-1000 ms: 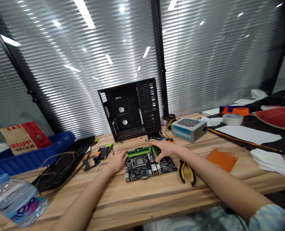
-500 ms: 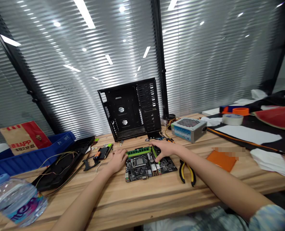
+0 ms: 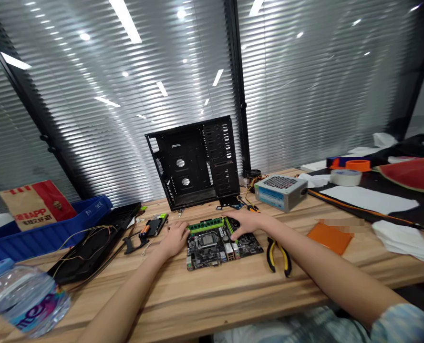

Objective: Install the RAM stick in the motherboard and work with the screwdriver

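A black motherboard [image 3: 215, 247] lies flat on the wooden table [image 3: 212, 295], with a green memory stick [image 3: 206, 223] along its far edge. My left hand [image 3: 175, 238] rests at the board's left edge, fingers curled against the end of the memory stick. My right hand [image 3: 245, 222] lies over the board's far right corner, fingers bent down onto it near the stick's other end.
An empty black computer case [image 3: 197, 162] stands behind the board. A grey power supply [image 3: 281, 192] sits to the right, yellow-handled pliers [image 3: 279, 256] beside my right forearm. A black side panel [image 3: 97, 240], a blue bin [image 3: 43, 228] and a water bottle [image 3: 25, 297] are on the left.
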Tool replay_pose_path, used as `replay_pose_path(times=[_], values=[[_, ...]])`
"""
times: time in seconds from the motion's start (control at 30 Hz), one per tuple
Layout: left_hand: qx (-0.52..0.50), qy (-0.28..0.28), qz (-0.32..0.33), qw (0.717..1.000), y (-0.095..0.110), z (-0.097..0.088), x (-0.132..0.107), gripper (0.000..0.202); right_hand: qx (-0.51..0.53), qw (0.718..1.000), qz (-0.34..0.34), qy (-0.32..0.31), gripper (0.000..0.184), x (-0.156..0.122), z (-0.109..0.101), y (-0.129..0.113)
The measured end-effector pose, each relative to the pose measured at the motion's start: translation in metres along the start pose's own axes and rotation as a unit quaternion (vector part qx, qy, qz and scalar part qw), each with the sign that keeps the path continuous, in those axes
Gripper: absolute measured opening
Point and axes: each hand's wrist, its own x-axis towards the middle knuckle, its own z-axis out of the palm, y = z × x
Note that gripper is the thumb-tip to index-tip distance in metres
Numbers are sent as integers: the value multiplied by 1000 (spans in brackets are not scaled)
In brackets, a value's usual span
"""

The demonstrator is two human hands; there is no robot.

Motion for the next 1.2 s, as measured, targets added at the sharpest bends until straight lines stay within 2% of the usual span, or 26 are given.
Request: replay_pose_path(times=[0.53,0.93,1.2], values=[[-6,0,12,1000,-4,2,2,36,24,1000,1,-1,117,2,4,6],[-5,26,36,999,-8,5,1,41,53,999,-14,4,117,2,6,7],[-6,20,13,1000,-3,4,0,37,49,998,-22,13,112,4,6,6]])
